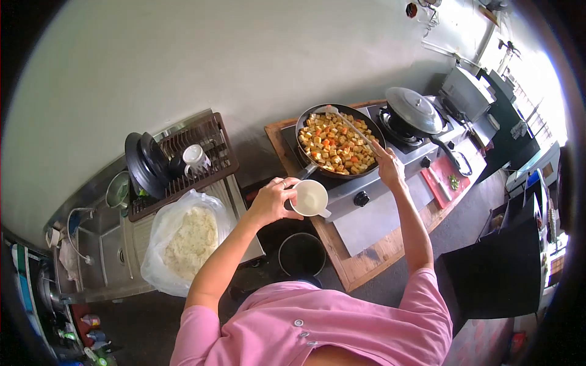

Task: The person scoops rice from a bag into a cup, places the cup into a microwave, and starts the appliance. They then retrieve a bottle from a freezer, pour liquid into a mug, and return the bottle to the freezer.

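My left hand is closed round a white cup, held in front of the pan's near left rim, with its open top facing me. Pale content or the bare inside shows in the cup. My right hand grips the handle of a spatula, whose pale head rests at the far side of the frying pan. Diced browned cubes with orange pieces fill the pan, which sits on the left burner of the gas stove.
A lidded pan stands on the right burner. A knife and chopped greens lie on a red cutting board. To the left are a bag of rice, a dish rack and a sink. A dark pot stands below.
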{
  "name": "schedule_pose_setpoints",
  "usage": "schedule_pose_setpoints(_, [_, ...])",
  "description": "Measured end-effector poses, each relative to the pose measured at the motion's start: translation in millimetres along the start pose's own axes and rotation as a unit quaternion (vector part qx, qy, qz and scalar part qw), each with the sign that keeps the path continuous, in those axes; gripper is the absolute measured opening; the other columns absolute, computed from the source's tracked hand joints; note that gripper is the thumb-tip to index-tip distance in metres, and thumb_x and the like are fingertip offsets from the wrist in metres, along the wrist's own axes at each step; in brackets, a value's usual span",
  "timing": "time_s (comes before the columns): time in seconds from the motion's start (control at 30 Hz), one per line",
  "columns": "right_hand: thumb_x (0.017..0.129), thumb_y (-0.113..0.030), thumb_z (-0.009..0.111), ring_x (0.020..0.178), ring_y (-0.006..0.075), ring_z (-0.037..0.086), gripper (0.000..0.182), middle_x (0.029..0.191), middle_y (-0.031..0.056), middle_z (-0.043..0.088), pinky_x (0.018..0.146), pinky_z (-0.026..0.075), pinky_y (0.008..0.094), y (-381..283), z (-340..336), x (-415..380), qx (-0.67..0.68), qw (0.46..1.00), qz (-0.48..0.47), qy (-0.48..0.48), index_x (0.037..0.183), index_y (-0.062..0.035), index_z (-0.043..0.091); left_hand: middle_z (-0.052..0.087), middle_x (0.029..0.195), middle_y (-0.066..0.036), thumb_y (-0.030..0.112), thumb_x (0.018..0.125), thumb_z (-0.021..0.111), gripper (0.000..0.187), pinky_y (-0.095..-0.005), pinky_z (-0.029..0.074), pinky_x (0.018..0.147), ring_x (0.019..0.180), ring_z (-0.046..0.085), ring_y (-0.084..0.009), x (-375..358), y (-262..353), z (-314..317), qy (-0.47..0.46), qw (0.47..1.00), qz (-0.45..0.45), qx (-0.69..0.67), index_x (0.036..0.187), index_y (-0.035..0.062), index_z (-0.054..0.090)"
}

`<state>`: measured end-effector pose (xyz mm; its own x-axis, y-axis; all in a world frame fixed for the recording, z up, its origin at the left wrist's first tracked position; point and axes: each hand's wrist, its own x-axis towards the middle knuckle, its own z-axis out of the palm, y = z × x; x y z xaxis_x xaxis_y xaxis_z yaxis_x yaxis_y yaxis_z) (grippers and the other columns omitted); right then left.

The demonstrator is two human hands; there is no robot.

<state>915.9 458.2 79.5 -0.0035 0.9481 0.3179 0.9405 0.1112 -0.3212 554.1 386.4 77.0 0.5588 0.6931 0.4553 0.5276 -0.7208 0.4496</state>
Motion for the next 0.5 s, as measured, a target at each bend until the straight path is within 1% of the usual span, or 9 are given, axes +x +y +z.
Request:
schedule_pose_setpoints(0.13, [0.085,-0.006,0.055,0.090,0.0346,0.059,0.056,0.094,0.0149,0.059,0.078,0.047,0.0416,-0.6,-14.3,-9.4,-0.030,0.999,-0.020,-0.010,0.135,-0.0286,0.047,0.061,0.116,-0.005,0.032,0.054,0.085,0.039,-0.0390,0.048,0.086,0.099,0.058,-0.0284,0.6,-1.8,-3.5,-0.007,1.000,-0.003,-0.008,0.066,0.0079,0.056])
schedule_pose_setpoints(0.2, [0.084,-0.002,0.056,0.094,0.0353,0.059,0.057,0.097,0.0163,0.059,0.081,0.047,0.0412,21.6,-6.6,-9.0,0.031,0.999,-0.022,0.017,0.134,-0.0268,0.048,0.061,0.116,-0.004,0.032,0.055,0.085,0.040,-0.0390,0.048,0.085,0.099,0.058,-0.0283,0.7,-2.2,-5.1,-0.010,1.000,-0.006,-0.008,0.066,0.0079,0.055])
schedule_pose_setpoints(0.27, [0.084,-0.002,0.056,0.100,0.0364,0.058,0.056,0.107,0.0189,0.060,0.083,0.047,0.0414,32.3,2.5,-7.6,0.041,0.998,-0.007,0.049,0.133,-0.0263,0.049,0.061,0.116,-0.004,0.033,0.055,0.084,0.040,-0.0390,0.048,0.085,0.099,0.058,-0.0282,0.3,-0.4,-5.2,-0.011,1.000,-0.010,-0.009,0.066,0.0078,0.054])
schedule_pose_setpoints(0.3, [0.084,-0.001,0.056,0.102,0.0368,0.058,0.055,0.111,0.0196,0.060,0.084,0.047,0.0412,31.0,3.2,-8.7,0.033,0.999,0.020,0.034,0.134,-0.0242,0.049,0.059,0.116,-0.001,0.033,0.055,0.084,0.040,-0.0403,0.049,0.081,0.096,0.057,-0.0268,0.4,0.2,-4.8,-0.002,1.000,0.002,-0.002,0.068,0.0081,0.055])
schedule_pose_setpoints(0.37, [0.084,-0.001,0.055,0.106,0.0376,0.057,0.054,0.117,0.0209,0.059,0.087,0.046,0.0407,25.9,6.1,-9.5,0.018,0.997,0.075,0.003,0.134,-0.0198,0.049,0.059,0.117,-0.003,0.033,0.056,0.084,0.040,-0.0394,0.048,0.083,0.099,0.058,-0.0271,-0.3,2.9,-5.7,-0.004,1.000,-0.011,-0.005,0.066,0.0082,0.054])
schedule_pose_setpoints(0.4, [0.084,-0.002,0.054,0.103,0.0382,0.058,0.053,0.114,0.0221,0.059,0.087,0.046,0.0415,29.7,10.1,-11.1,0.040,0.998,0.048,0.004,0.134,-0.0179,0.048,0.059,0.117,-0.003,0.033,0.056,0.084,0.040,-0.0389,0.048,0.084,0.100,0.058,-0.0273,-0.6,5.6,-7.4,-0.004,1.000,-0.019,-0.006,0.066,0.0083,0.054])
schedule_pose_setpoints(0.43, [0.084,-0.003,0.053,0.101,0.0389,0.059,0.051,0.111,0.0234,0.060,0.086,0.046,0.0422,38.0,14.8,-13.5,0.064,0.998,0.020,0.004,0.134,-0.0159,0.048,0.058,0.120,-0.005,0.033,0.057,0.083,0.040,-0.0403,0.046,0.090,0.108,0.055,-0.0289,-1.6,6.5,-8.0,-0.015,0.999,-0.033,-0.020,0.066,0.0084,0.054])
schedule_pose_setpoints(0.47, [0.085,-0.004,0.052,0.098,0.0395,0.060,0.050,0.108,0.0247,0.060,0.086,0.047,0.0430,46.5,18.7,-15.3,0.088,0.996,-0.009,0.005,0.134,-0.0139,0.048,0.058,0.121,-0.005,0.033,0.057,0.083,0.040,-0.0410,0.045,0.092,0.111,0.053,-0.0296,-3.6,7.8,-8.7,0.006,1.000,-0.014,0.007,0.067,0.0083,0.054])
schedule_pose_setpoints(0.5, [0.084,-0.004,0.051,0.099,0.0414,0.059,0.050,0.105,0.0266,0.061,0.086,0.046,0.0440,48.7,18.9,-17.3,0.107,0.994,-0.003,0.020,0.134,-0.0116,0.048,0.058,0.121,-0.006,0.033,0.057,0.083,0.040,-0.0418,0.044,0.095,0.114,0.051,-0.0304,-5.6,9.5,-9.6,0.028,0.999,0.006,0.034,0.067,0.0081,0.055])
